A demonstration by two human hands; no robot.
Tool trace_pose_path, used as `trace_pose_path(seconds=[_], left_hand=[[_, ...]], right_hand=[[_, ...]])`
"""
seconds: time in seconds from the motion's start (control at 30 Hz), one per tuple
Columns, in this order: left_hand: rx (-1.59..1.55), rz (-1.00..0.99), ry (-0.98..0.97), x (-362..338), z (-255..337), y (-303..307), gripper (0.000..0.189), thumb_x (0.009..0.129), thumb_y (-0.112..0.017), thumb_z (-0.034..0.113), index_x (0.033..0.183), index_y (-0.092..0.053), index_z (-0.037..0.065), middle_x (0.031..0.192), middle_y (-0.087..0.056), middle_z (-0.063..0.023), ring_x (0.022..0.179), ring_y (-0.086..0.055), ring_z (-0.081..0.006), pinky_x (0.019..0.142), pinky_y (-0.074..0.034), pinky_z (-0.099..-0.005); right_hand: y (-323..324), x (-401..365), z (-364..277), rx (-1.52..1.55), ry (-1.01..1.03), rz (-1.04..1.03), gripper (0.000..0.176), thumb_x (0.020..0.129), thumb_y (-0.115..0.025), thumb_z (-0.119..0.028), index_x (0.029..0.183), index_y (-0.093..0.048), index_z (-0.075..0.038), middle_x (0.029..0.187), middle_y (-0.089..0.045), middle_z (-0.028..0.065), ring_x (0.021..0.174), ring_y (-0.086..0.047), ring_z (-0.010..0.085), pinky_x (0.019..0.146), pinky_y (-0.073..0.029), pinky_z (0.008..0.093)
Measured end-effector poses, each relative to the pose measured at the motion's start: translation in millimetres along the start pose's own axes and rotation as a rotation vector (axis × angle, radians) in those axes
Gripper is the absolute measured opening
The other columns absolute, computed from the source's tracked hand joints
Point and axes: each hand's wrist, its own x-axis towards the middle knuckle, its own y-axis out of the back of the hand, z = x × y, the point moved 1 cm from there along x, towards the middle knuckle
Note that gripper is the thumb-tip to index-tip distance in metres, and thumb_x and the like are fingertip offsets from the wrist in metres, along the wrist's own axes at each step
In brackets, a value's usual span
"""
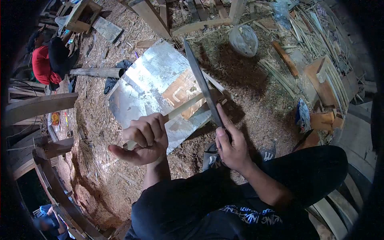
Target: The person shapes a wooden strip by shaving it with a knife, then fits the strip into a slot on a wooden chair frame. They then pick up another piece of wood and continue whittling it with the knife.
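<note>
My left hand (143, 138) is closed around a thin, pale wooden strip (183, 107), which slants up and right toward the blade. My right hand (234, 146) grips a machete (200, 78) near its lower end, with one finger stretched along the blade. The long dark blade points up and away, crossing the far end of the strip. Below both lies a worn, whitish board (150, 74) with a brown wooden piece (176, 86) on top. The machete's handle is mostly hidden in my fingers.
Wood shavings cover the ground. A clear plastic bag (243, 40) sits beyond the blade, and piled wood strips (316, 36) lie at upper right. Curved timbers (56, 186) stand at left. A person in red (43, 64) sits at upper left; another person (50, 224) is at lower left.
</note>
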Motion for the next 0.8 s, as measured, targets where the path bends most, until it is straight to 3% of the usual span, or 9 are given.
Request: trace_pose_path(seconds=[0.07,0.1,0.2,0.4,0.47,0.67,0.8], left_hand=[[0.016,0.039,0.010,0.8,0.5,1.0,0.071,0.098,-0.023,0.068,0.052,-0.027,0.014,0.042,-0.024,0.0031,0.036,-0.022,-0.0121,0.045,-0.022,-0.0314],[0.017,0.039,0.011,0.8,0.8,2.5,0.071,0.098,-0.023,0.068,0.052,-0.027,0.014,0.042,-0.024,0.0031,0.036,-0.022,-0.0121,0.045,-0.022,-0.0314],[-0.021,0.023,0.035,0.4,0.7,5.0,0.071,0.098,-0.021,0.067,0.052,-0.028,0.014,0.043,-0.026,0.0028,0.037,-0.023,-0.0128,0.048,-0.025,-0.0332],[-0.043,0.114,0.087,1.0,1.4,10.5,0.072,0.098,-0.021,0.068,0.051,-0.028,0.014,0.043,-0.025,0.0017,0.039,-0.024,-0.0137,0.052,-0.028,-0.0337],[-0.048,0.175,0.107,1.3,2.0,11.8,0.072,0.098,-0.021,0.068,0.050,-0.028,0.014,0.042,-0.025,0.0018,0.039,-0.023,-0.0136,0.052,-0.028,-0.0327],[-0.129,0.216,0.142,3.1,0.5,20.5,0.070,0.098,-0.024,0.064,0.049,-0.029,0.016,0.041,-0.026,0.0021,0.038,-0.024,-0.0123,0.052,-0.027,-0.0312],[-0.126,0.261,0.139,-0.4,-1.7,25.8,0.068,0.099,-0.026,0.062,0.049,-0.029,0.016,0.041,-0.026,0.0019,0.038,-0.022,-0.0124,0.051,-0.027,-0.0311]], right_hand=[[0.0,1.0,-1.3,0.011,-0.007,-0.028,0.055,0.103,-0.044,-0.020,0.154,-0.028,-0.009,0.146,-0.047,0.0227,0.085,-0.060,0.0137,0.084,-0.049,0.0311],[-0.4,0.9,-1.9,0.012,-0.008,-0.028,0.055,0.103,-0.044,-0.020,0.154,-0.028,-0.009,0.146,-0.047,0.0227,0.085,-0.060,0.0137,0.084,-0.049,0.0311],[-2.1,0.0,-1.4,0.047,-0.053,-0.029,0.054,0.103,-0.044,-0.019,0.154,-0.029,-0.008,0.143,-0.050,0.0216,0.085,-0.059,0.0132,0.084,-0.049,0.0307],[-2.6,2.8,-0.4,0.059,-0.016,-0.034,0.054,0.103,-0.044,-0.018,0.154,-0.030,-0.010,0.138,-0.055,0.0201,0.065,-0.048,0.0073,0.065,-0.047,0.0262],[-4.0,3.3,3.4,0.059,-0.021,-0.015,0.054,0.103,-0.045,-0.018,0.154,-0.030,-0.010,0.128,-0.062,0.0150,0.061,-0.043,0.0062,0.060,-0.044,0.0250],[-4.4,3.4,-3.9,0.075,-0.099,-0.025,0.052,0.103,-0.045,-0.019,0.153,-0.033,-0.011,0.111,-0.065,0.0086,0.061,-0.044,0.0075,0.058,-0.044,0.0253],[-5.8,2.1,-2.3,0.083,-0.022,-0.039,0.051,0.103,-0.045,-0.018,0.153,-0.033,-0.011,0.119,-0.065,0.0113,0.062,-0.045,0.0083,0.060,-0.045,0.0260]])
